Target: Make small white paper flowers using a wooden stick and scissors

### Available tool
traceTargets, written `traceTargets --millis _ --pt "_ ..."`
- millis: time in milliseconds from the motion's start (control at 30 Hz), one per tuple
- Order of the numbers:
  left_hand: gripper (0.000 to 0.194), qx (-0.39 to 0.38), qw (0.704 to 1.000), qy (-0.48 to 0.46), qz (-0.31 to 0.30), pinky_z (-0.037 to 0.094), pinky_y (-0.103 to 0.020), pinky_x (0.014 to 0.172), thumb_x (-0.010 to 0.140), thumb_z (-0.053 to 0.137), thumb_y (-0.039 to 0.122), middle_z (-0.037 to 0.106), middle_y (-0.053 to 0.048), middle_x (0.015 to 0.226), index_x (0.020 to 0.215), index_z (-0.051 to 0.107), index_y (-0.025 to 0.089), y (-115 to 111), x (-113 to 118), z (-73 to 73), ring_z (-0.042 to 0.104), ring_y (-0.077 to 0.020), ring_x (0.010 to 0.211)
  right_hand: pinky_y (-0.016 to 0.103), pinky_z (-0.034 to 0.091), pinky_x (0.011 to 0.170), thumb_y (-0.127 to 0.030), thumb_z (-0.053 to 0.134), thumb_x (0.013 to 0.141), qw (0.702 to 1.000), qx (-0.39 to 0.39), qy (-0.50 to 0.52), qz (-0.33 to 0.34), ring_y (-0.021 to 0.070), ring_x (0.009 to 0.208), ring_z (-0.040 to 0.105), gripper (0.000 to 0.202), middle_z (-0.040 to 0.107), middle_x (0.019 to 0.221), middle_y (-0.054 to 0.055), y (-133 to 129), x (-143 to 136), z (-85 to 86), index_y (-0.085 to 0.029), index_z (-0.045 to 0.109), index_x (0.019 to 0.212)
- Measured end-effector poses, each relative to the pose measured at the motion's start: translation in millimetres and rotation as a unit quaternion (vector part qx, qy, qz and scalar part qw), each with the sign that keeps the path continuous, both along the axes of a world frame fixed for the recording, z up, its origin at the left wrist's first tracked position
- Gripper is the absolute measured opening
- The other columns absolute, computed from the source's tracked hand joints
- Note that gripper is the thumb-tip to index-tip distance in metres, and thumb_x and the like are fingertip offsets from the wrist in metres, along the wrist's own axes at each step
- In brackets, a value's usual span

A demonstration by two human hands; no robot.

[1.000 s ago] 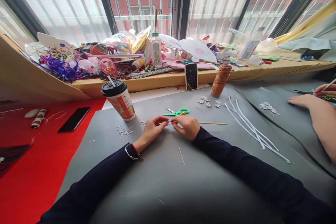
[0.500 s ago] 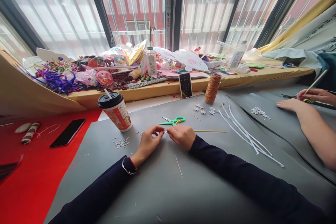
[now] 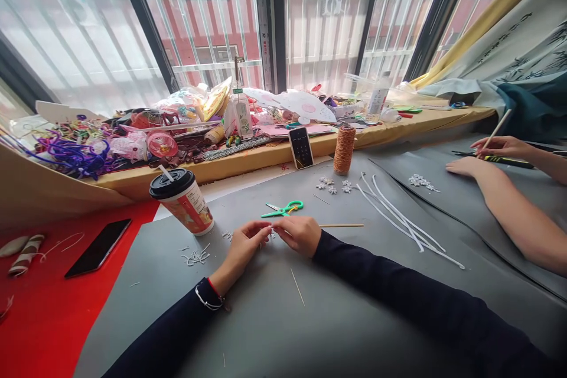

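Observation:
My left hand (image 3: 243, 248) and my right hand (image 3: 299, 234) meet fingertip to fingertip over the grey mat, both closed in a pinch. Between them shows a bit of a small white cord piece (image 3: 272, 235); its shape is mostly hidden by the fingers. Just beyond lie green-handled scissors (image 3: 283, 209). A wooden stick (image 3: 342, 225) sticks out from behind my right hand, lying on the mat. Left of my left hand are a white curl (image 3: 227, 236) and a pile of short white cut pieces (image 3: 195, 256). A thin stick (image 3: 297, 287) lies nearer me.
A lidded paper cup (image 3: 188, 204) stands at left, a dark phone (image 3: 98, 248) beyond it. Behind are an upright phone (image 3: 301, 147), brown twine spool (image 3: 344, 150) and small white flower shapes (image 3: 332, 184). Long white cords (image 3: 401, 215) lie at right, near another person's arm (image 3: 500, 201).
The view has shifted slightly, so things appear further left. My hands stay together, and the left fingers have closed nearer the right ones. The other person's hand still holds a stick.

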State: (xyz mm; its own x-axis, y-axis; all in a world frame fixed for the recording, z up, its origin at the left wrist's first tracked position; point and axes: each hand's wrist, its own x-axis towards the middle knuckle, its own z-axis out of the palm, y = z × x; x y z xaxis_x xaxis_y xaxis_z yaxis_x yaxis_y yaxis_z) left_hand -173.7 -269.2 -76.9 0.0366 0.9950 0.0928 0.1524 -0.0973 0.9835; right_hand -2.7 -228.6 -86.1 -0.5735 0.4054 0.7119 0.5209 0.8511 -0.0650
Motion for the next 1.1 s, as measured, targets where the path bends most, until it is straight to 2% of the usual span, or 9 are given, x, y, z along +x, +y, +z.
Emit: traceTargets --millis 200,367,467,600,733,833,933,1100 --pt "0.023 -0.036 0.995 -0.057 -0.068 0.04 -0.022 0.059 0.069 0.063 0.033 0.058 0.002 0.061 0.083 0.062 0.014 -0.6 -2.0 8.1 0.048 -0.009 0.057 0.02 0.039 0.061 -0.021 0.045 0.083 0.997 -0.019 0.03 0.071 0.0094 0.066 0.057 0.013 0.064 0.075 0.0 -0.1 5.3 6.2 -0.019 0.056 0.09" --pt "0.02 -0.038 0.996 -0.05 -0.07 0.038 -0.021 0.058 0.068 0.064 0.032 0.061 0.001 0.066 0.078 0.062 0.015 3.5 -8.2 5.4 0.048 -0.0085 0.057 0.022 0.043 0.07 -0.017 0.044 0.082 0.992 -0.07 0.033 0.102 0.011 0.076 0.059 0.018 0.065 0.083 0.001 -0.3 6.4 9.2 -0.019 0.055 0.096" --pt "0.019 -0.039 0.997 -0.037 -0.064 0.037 -0.02 0.057 0.069 0.064 0.032 0.062 0.0 0.066 0.077 0.062 0.015 5.0 -9.2 4.5 0.047 -0.0084 0.057 0.022 0.044 0.071 -0.018 0.042 0.083 0.991 -0.084 0.026 0.098 0.0112 0.078 0.06 0.018 0.066 0.086 0.002 0.4 6.6 8.4 -0.019 0.056 0.095" --pt "0.019 -0.032 0.998 -0.035 -0.043 0.037 -0.02 0.056 0.069 0.064 0.032 0.061 0.001 0.064 0.077 0.063 0.015 5.2 -7.9 4.3 0.047 -0.0088 0.056 0.022 0.045 0.073 -0.023 0.044 0.084 0.992 -0.105 0.028 0.057 0.0125 0.081 0.062 0.022 0.067 0.092 0.002 2.5 8.0 6.8 -0.02 0.056 0.101" --pt "0.022 -0.028 0.998 -0.031 -0.042 0.04 -0.021 0.056 0.069 0.063 0.033 0.06 0.0 0.066 0.082 0.064 0.015 5.5 -6.6 3.0 0.048 -0.0096 0.057 0.021 0.044 0.075 -0.022 0.043 0.084 0.985 -0.156 0.015 0.075 0.0117 0.085 0.061 0.028 0.064 0.102 0.001 2.2 9.8 7.2 -0.023 0.053 0.11" --pt "0.023 -0.011 0.999 -0.023 -0.042 0.04 -0.022 0.055 0.07 0.062 0.034 0.059 -0.001 0.067 0.082 0.065 0.015 5.7 -5.9 1.9 0.047 -0.0097 0.057 0.021 0.044 0.07 -0.024 0.041 0.085 0.978 -0.199 0.018 0.061 0.0113 0.08 0.061 0.032 0.064 0.102 0.0 -0.1 9.9 7.8 -0.025 0.051 0.116" --pt "0.021 0.017 0.999 -0.014 -0.042 0.04 -0.022 0.057 0.069 0.063 0.034 0.059 -0.002 0.072 0.074 0.066 0.014 5.6 -6.0 0.9 0.047 -0.0091 0.057 0.02 0.043 0.064 -0.024 0.042 0.085 0.972 -0.228 0.003 0.053 0.0107 0.074 0.06 0.033 0.064 0.102 0.0 -0.7 9.7 8.4 -0.027 0.051 0.117" --pt "0.023 -0.001 0.999 -0.018 -0.042 0.04 -0.022 0.058 0.069 0.062 0.037 0.057 -0.001 0.067 0.071 0.066 0.014 5.3 -5.9 2.4 0.047 -0.0094 0.058 0.021 0.043 0.064 -0.025 0.042 0.085 0.968 -0.242 -0.016 0.067 0.0109 0.073 0.059 0.032 0.066 0.093 0.001 3.1 9.9 9.3 -0.026 0.054 0.115"
